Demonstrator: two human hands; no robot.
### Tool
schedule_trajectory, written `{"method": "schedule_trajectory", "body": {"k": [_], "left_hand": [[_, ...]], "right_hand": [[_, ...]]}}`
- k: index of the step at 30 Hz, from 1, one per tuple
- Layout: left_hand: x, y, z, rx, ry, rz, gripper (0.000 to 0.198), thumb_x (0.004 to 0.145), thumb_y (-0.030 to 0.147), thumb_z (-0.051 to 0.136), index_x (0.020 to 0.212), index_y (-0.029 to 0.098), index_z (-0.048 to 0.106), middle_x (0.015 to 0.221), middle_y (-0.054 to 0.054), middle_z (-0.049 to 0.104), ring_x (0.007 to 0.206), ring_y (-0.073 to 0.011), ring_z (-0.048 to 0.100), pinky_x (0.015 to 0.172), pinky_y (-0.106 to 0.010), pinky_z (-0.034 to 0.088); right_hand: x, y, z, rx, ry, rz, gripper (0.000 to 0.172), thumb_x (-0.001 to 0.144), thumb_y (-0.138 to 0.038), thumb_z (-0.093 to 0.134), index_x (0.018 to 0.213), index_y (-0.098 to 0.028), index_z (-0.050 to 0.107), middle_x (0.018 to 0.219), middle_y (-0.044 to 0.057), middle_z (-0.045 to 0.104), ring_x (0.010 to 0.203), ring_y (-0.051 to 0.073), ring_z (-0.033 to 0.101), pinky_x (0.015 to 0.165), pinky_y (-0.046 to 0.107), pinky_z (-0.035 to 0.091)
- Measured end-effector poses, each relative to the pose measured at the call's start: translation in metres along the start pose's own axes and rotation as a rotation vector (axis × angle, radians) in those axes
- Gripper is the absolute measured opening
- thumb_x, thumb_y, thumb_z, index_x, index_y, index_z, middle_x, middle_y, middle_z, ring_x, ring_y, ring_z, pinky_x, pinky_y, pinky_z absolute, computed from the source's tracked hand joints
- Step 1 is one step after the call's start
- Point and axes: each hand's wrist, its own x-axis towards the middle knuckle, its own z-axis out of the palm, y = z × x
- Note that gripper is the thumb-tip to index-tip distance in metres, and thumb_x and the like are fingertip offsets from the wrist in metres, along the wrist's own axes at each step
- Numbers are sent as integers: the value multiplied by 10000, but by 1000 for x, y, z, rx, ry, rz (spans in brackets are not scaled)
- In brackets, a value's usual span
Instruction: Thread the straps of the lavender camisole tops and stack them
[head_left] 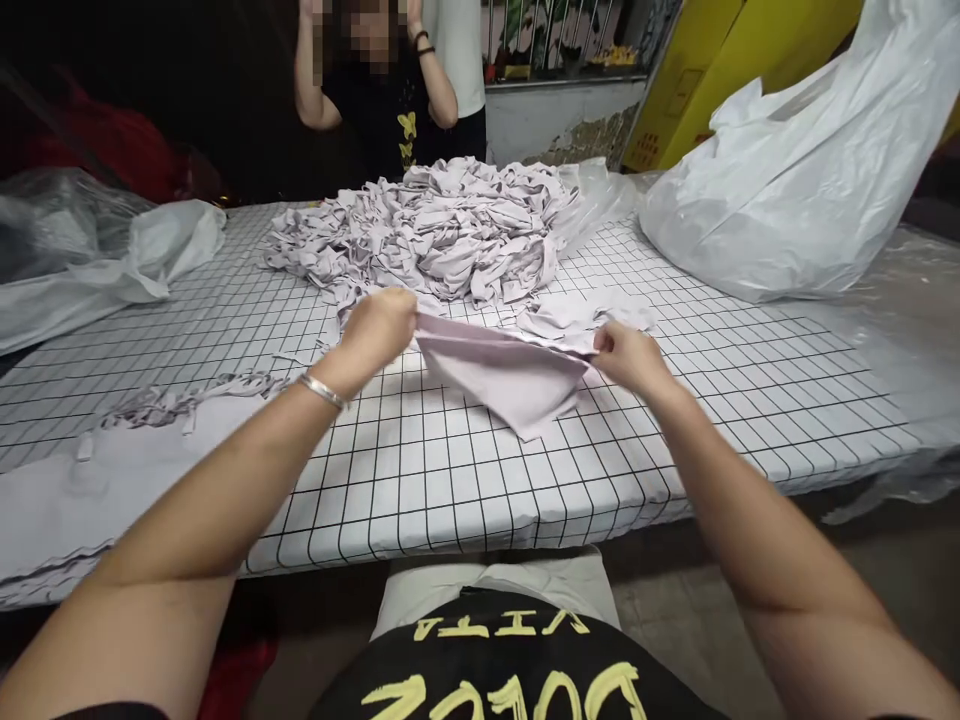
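Note:
A pale lilac piece of fabric (510,375) is stretched between my two hands above the table, its lower part hanging to a point. My left hand (384,325) is closed on its left upper corner, and my right hand (626,352) pinches the right end of the same edge. Just beyond them lies a large heap of crumpled lilac fabric pieces (450,230). A stack of flattened lilac fabric pieces (135,450), with bunched strips along its far edge, rests to the left, partly behind my left forearm.
The table (480,500) has a white cloth with a black grid. A full white plastic bag (780,200) stands at the right, and another plastic bag (150,250) lies at the left. Across the table is a person in a black top (382,110), arms raised. A yellow box (697,80) leans behind.

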Motion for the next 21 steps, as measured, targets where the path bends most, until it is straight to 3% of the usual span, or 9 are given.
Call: {"method": "schedule_trajectory", "body": {"k": [5, 7, 9, 12, 17, 19, 21], "left_hand": [[91, -39, -52, -145, 115, -269, 76, 636, 86, 604, 655, 158, 613, 634, -29, 552, 697, -193, 525, 731, -318, 426], [109, -41, -74, -186, 210, -287, 85, 624, 87, 611, 680, 151, 613, 639, -21, 541, 720, -186, 520, 762, -315, 423], [105, -36, -86, -244, 253, -283, 113, 636, 94, 603, 735, 144, 624, 665, -19, 548, 739, -182, 521, 770, -308, 420], [51, -23, -73, -315, 186, -260, 150, 658, 107, 583, 791, 161, 627, 698, -17, 568, 717, -178, 523, 720, -293, 419], [-100, 0, 10, -360, -98, -177, 101, 752, 168, 492, 807, 223, 557, 731, -14, 582, 676, -188, 537, 613, -286, 402], [-145, 12, 38, -372, -167, -183, 110, 793, 170, 446, 844, 234, 519, 816, -27, 596, 716, -201, 562, 625, -302, 416], [-169, 22, 55, -333, -177, -229, 117, 833, 169, 408, 882, 241, 487, 856, -39, 599, 754, -220, 578, 642, -321, 418]], "right_hand": [[109, -56, -67, 228, -83, 106, 275, 596, -116, 746, 605, -199, 483, 501, -25, 476, 482, 111, 431, 479, 250, 313], [128, -78, -86, 304, -45, 90, 319, 596, -87, 762, 607, -197, 463, 494, -34, 450, 474, 98, 421, 467, 238, 309], [127, -88, -93, 328, -2, 57, 317, 608, -67, 748, 624, -197, 459, 501, -36, 441, 475, 97, 422, 465, 238, 302], [89, -69, -74, 245, -46, -25, 239, 661, -84, 678, 648, -198, 469, 532, -19, 464, 496, 106, 422, 480, 257, 293], [-32, 5, 9, -184, -139, -123, 160, 679, -125, 594, 710, -224, 472, 701, 33, 572, 632, 195, 499, 544, 309, 335], [-75, 21, 38, -227, -38, -209, 200, 682, -75, 528, 812, -227, 517, 864, 79, 597, 789, 250, 540, 621, 340, 393], [-103, 21, 57, -217, 94, -343, 264, 724, -87, 515, 953, -215, 549, 1034, 128, 589, 943, 292, 528, 745, 392, 422]]}}
